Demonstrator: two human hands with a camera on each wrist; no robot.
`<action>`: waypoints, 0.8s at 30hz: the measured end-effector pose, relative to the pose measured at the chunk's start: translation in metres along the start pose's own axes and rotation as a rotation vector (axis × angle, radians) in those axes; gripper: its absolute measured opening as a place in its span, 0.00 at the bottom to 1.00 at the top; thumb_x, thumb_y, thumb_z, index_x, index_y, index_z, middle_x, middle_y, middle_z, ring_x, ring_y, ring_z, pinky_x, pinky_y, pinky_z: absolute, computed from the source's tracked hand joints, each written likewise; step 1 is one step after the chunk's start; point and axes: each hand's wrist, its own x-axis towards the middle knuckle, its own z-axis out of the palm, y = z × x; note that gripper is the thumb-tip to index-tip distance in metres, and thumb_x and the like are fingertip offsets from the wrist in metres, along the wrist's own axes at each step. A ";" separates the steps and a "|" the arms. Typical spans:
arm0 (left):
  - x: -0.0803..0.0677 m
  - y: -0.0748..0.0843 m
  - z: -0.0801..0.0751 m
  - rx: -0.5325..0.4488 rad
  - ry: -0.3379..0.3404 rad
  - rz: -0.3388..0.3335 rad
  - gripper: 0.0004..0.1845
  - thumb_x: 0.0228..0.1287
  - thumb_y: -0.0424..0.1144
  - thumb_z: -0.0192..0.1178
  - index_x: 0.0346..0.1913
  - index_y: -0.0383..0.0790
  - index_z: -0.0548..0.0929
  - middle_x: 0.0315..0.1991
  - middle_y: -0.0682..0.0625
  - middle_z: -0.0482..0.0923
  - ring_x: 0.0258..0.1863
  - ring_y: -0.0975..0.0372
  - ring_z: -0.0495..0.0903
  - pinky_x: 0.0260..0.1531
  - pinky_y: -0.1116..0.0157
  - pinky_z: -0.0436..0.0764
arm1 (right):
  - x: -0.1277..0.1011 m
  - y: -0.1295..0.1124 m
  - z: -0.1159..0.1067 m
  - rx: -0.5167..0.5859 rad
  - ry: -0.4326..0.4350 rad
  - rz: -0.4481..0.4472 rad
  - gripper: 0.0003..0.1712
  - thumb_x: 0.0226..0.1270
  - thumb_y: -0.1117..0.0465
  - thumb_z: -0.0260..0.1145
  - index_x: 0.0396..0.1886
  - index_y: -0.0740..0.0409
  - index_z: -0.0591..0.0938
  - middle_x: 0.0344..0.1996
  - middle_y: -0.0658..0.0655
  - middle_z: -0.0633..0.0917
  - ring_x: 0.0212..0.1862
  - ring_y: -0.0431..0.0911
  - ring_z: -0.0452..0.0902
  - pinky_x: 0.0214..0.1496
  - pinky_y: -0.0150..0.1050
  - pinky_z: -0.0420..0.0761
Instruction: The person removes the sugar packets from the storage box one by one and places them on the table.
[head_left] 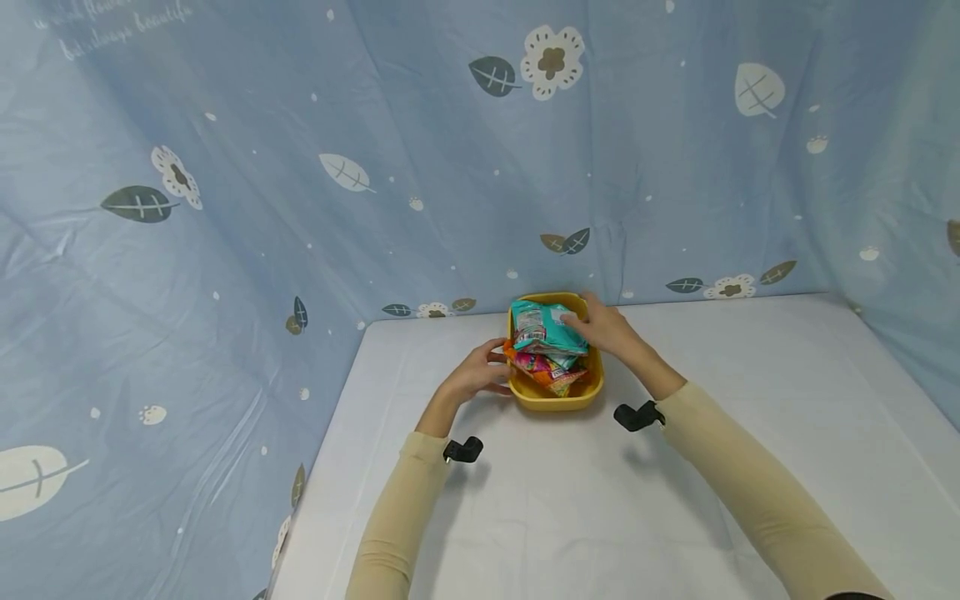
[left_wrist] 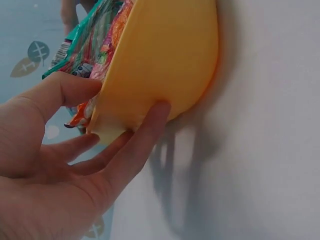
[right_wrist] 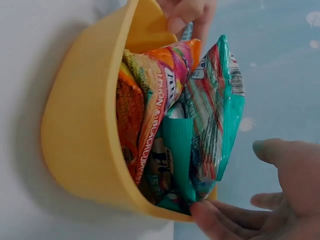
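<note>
- Snack packets: teal packet [head_left: 545, 327] on top, orange-pink packet [head_left: 545, 369] beneath; print too blurred to read.
- Yellow bowl [head_left: 557, 398], glossy plastic, on white table [head_left: 600, 500] near the backdrop.
- Left hand [head_left: 477, 373] fingers straight, touching bowl's side.
- Right hand [head_left: 609, 327] relaxed, fingertips on teal packet, no clasp.

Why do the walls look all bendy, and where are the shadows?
Head view: the wide lens curves the blue curtain. Left wrist view: the left hand and yellow bowl throw soft shadows on the white table. Right wrist view: the right hand looks slightly blurred.
</note>
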 end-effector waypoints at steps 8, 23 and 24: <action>0.004 0.004 -0.001 0.022 0.005 -0.019 0.40 0.62 0.30 0.60 0.76 0.47 0.57 0.64 0.34 0.68 0.51 0.45 0.82 0.39 0.53 0.90 | 0.009 -0.005 0.004 -0.028 -0.051 0.031 0.45 0.74 0.42 0.53 0.77 0.65 0.50 0.71 0.73 0.63 0.69 0.68 0.64 0.68 0.65 0.71; 0.010 0.009 -0.004 0.034 0.010 -0.064 0.40 0.59 0.30 0.60 0.74 0.49 0.61 0.60 0.36 0.72 0.50 0.49 0.80 0.38 0.53 0.90 | 0.017 -0.013 0.005 -0.018 -0.087 0.131 0.45 0.74 0.40 0.52 0.75 0.69 0.54 0.71 0.73 0.64 0.69 0.67 0.64 0.70 0.63 0.70; 0.010 0.009 -0.004 0.032 0.010 -0.066 0.39 0.59 0.30 0.60 0.74 0.48 0.61 0.60 0.36 0.72 0.49 0.49 0.80 0.38 0.53 0.90 | 0.018 -0.013 0.006 -0.014 -0.083 0.136 0.45 0.73 0.40 0.52 0.75 0.69 0.54 0.71 0.73 0.64 0.69 0.67 0.63 0.70 0.63 0.70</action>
